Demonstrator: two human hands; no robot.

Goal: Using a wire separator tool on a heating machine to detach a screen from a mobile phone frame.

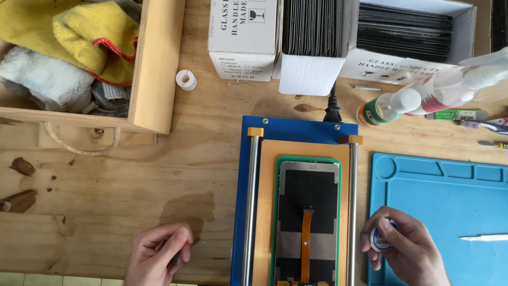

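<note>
Spool of wire [382, 238], small, round and white with blue print, sits pinched in the right hand's [405, 251] fingers [378, 220], over 1 blue work mat [450, 196]. Left of those fingers lies 1 phone screen panel [308, 212] between 2 steel rails [250, 206]. Left hand [157, 257] rests loosely curled, gripping nothing clearly visible.

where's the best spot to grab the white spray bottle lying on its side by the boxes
Probably around the spray bottle's body, from above: it lies on its side on the wooden table, its round body exposed on top, while the nozzle end is narrow and irregular.
</note>
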